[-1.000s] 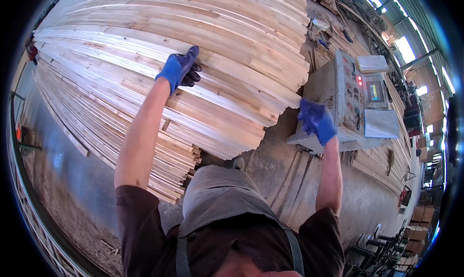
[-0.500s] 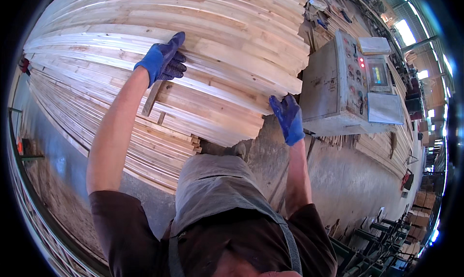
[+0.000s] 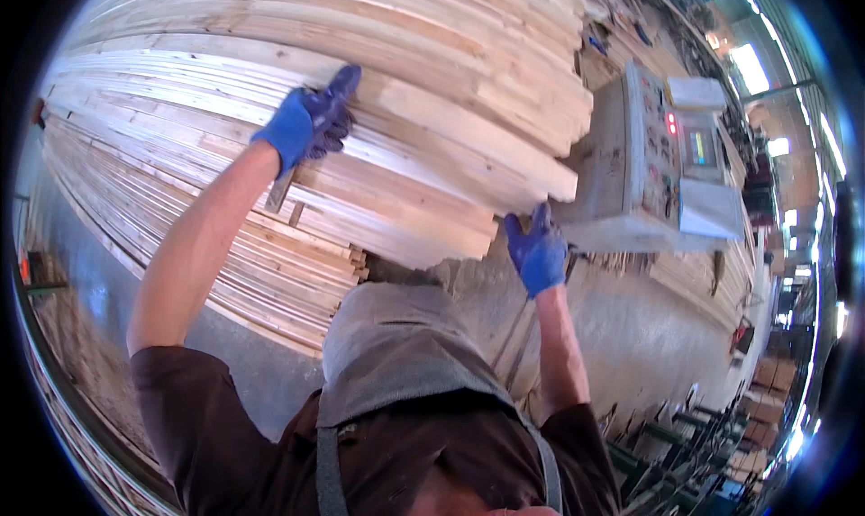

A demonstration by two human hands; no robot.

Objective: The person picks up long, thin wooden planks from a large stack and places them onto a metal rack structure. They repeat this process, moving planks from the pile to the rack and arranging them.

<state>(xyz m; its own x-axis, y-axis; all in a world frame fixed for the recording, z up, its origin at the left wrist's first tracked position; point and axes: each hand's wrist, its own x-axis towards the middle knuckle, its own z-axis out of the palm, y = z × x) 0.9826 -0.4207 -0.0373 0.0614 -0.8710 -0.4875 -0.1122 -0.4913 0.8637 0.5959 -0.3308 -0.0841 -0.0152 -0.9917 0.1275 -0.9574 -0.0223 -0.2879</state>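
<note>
Touching long, grainy boards (image 3: 450, 113): gloved left hand (image 3: 314, 127).

A pale console (image 3: 602, 169) stood with its red lights (image 3: 671, 123) on.
A small lit screen (image 3: 700, 148) sat between two pale sheets (image 3: 710, 208) (one above, one below); brown boxes (image 3: 772, 375) were stacked beyond the grey floor (image 3: 649, 309), a metal railing (image 3: 72, 417) curved along the lower left, and a bright window (image 3: 748, 68) shone at upper right.

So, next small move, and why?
Probably nudge the right hand leftward against the board ends: they sit staggered and it is close beside them, while the left hand is at the boards farther left.
</note>
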